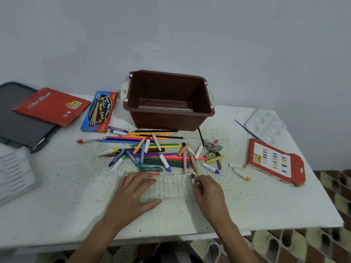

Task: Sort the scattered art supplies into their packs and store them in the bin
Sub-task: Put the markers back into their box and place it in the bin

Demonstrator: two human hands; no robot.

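At 6 o'clock the left hand (pixel 133 192), fingers flat, is steadying the tray (pixel 171 188), probably so the right hand (pixel 208 191), pinching a pastel (pixel 193 177), can slot it in; the bin (pixel 167 121) is standing at 12 o'clock.

- Of the person, the view shows only two hands and two forearms
- The left hand (pixel 133 192) is bare, with long, slim fingers and a rather broad thumb
- The right hand (pixel 207 190) is bare as well; the knuckles show as small bumps on its back
- The left forearm (pixel 98 234) and the right forearm (pixel 235 242) are slender and uncovered as far as the lower edge
- The nails look short, but they are too blurred for more detail
- Between the forearms lies a dark patch (pixel 167 252); whether it is clothing cannot be told
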